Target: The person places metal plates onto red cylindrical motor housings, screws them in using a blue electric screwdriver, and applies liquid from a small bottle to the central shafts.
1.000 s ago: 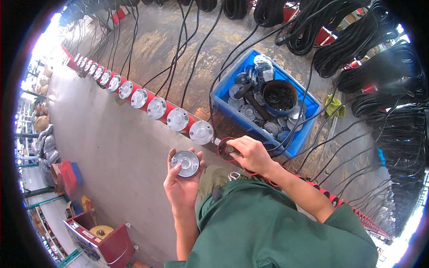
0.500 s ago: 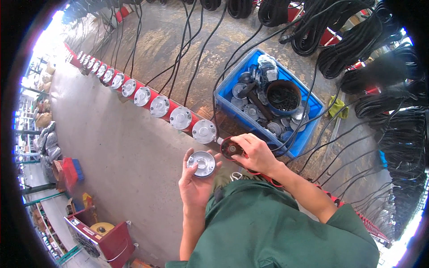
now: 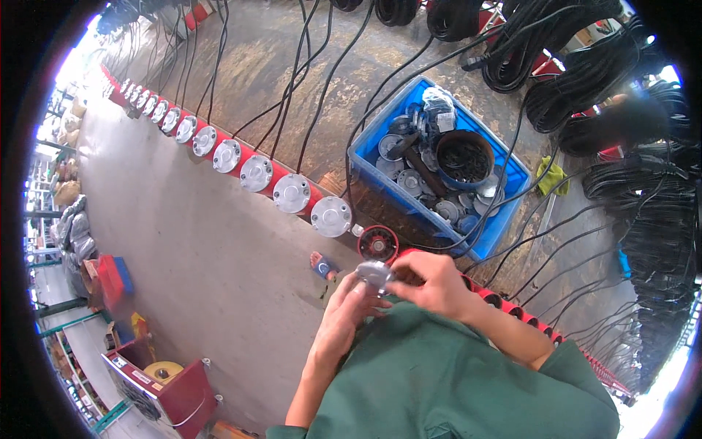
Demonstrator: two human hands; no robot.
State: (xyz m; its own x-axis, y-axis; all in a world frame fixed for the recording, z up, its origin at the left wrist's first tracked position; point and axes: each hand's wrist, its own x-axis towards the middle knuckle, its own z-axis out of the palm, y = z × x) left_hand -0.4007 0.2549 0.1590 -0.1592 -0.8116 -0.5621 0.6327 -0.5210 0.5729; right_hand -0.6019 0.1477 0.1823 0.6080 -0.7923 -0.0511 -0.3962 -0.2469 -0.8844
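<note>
A round silver metal end cap [image 3: 374, 274] is tilted in front of my body. My left hand [image 3: 347, 307] is closed around its left and lower side. The fingertips of my right hand [image 3: 435, 285] pinch together at its right edge, slightly blurred; whether a small part is between them I cannot make out. Just beyond the hands, an open red cylindrical housing [image 3: 378, 243] shows its dark inside with a round metal centre. Left of it, red housings in a long row carry silver end caps, the closest being a fitted cap [image 3: 331, 216].
A blue bin [image 3: 355, 157] on the worn bench [image 3: 278, 66] holds loose caps, a hammer and a round pot of small dark parts. Black cables [image 3: 325, 102] cross the bench toward coiled cables [image 3: 556, 102]. A yellow-green cloth [image 3: 552, 175] lies right. A red machine [image 3: 172, 402] stands lower left.
My right hand has left the open housing and come down to the end cap. My left hand has moved right with the cap, which is now tilted. A sandaled foot shows below.
</note>
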